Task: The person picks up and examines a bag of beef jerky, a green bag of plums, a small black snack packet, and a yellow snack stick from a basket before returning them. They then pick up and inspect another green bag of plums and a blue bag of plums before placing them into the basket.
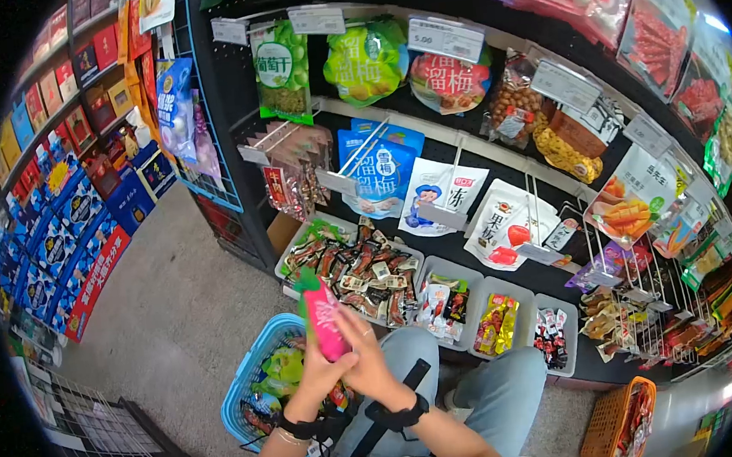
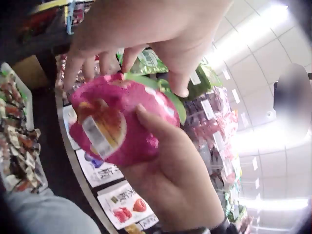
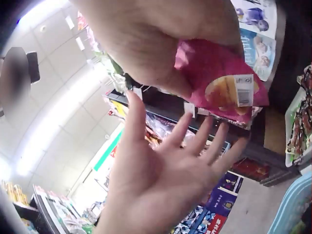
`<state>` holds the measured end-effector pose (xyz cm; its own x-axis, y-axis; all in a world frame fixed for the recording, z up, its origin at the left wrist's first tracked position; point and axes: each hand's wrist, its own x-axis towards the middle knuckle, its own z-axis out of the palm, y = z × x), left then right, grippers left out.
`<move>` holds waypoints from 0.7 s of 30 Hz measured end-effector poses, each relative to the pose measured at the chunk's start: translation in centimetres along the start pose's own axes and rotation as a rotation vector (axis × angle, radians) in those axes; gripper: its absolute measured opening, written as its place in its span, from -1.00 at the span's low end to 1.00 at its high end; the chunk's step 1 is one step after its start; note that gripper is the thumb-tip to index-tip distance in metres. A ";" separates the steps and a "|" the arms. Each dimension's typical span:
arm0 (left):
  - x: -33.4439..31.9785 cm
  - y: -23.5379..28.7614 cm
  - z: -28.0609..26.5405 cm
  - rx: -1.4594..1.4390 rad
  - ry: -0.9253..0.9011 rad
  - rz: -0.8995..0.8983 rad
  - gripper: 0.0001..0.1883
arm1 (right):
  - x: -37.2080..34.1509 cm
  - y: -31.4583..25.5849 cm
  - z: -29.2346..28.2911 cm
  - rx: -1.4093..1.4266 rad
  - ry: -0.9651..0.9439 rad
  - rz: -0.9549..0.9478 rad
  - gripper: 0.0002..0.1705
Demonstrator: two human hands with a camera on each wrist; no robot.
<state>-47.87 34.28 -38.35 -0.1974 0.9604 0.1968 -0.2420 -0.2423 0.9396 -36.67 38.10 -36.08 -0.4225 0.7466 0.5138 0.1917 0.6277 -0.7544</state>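
A pink snack packet with a green top (image 1: 325, 323) is held up over the blue shopping basket (image 1: 238, 369). My right hand (image 1: 370, 357) grips it, the thumb pressed on its face in the left wrist view. An orange fruit picture and a white barcode label (image 2: 97, 136) show on that face. My left hand (image 3: 170, 170) is beside the packet with its fingers straight and spread, the palm bare in the right wrist view. Inside the basket lie a green packet (image 1: 282, 370) and other colourful packets, partly hidden by my arms.
Ahead stands a black shelf rack with hanging snack bags (image 1: 383, 172). Trays of small wrapped snacks (image 1: 360, 271) line its foot, near my knees. An orange basket (image 1: 608, 419) is on the floor at right. Blue boxes (image 1: 53, 242) are stacked at left.
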 end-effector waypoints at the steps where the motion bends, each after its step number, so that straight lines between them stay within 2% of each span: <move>1: 0.4 0.6 0.7 -0.019 0.022 -0.015 -0.32 | -0.2 -1.1 -0.2 -0.006 0.017 0.010 -0.20; 4: 2.1 2.0 1.3 -0.240 0.171 -0.212 -0.50 | -0.3 -0.9 -1.8 0.021 0.051 0.006 -0.36; 5: 2.9 2.9 1.6 -0.325 0.190 -0.204 -0.62 | -0.4 -0.5 -2.8 0.040 0.058 0.000 -0.40; 6: 3.6 3.6 1.9 -0.342 0.169 -0.203 -0.61 | 0.3 -0.7 -4.3 -0.029 0.126 0.000 -0.55; 8: 5.4 4.9 2.5 -0.376 0.129 -0.203 -0.60 | 1.9 -1.2 -7.2 0.023 0.255 0.048 -0.55; 9: 6.4 5.5 2.8 -0.375 0.069 -0.205 -0.61 | 3.1 -1.5 -8.7 -0.072 0.331 0.026 -0.51; 10: 7.6 6.0 3.3 -0.373 0.010 -0.210 -0.61 | 4.3 -1.8 -10.2 -0.167 0.406 0.006 -0.47; 11: 8.8 6.6 3.7 -0.369 -0.049 -0.218 -0.61 | 5.3 -2.0 -11.3 -0.134 0.434 0.048 -0.36; 12: 10.1 7.3 4.2 -0.363 -0.111 -0.224 -0.61 | 6.1 -1.2 -12.1 -0.013 0.389 0.110 -0.26; 14: 13.0 8.3 5.9 -0.341 -0.163 -0.202 -0.62 | 8.1 -0.2 -13.4 0.493 0.323 0.140 -0.22; 16: 16.2 8.9 7.2 -0.316 -0.204 -0.152 -0.64 | 10.0 -0.6 -15.0 0.570 0.372 0.154 -0.22; 21: 23.1 11.7 11.1 -0.185 -0.249 0.112 -0.63 | 15.5 -0.3 -18.0 0.356 0.555 0.019 -0.27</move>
<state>-44.75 55.12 -19.72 0.0002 0.9251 0.3798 -0.4045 -0.3472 0.8460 -27.31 53.46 -20.47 0.1155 0.8191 0.5619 -0.1501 0.5736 -0.8053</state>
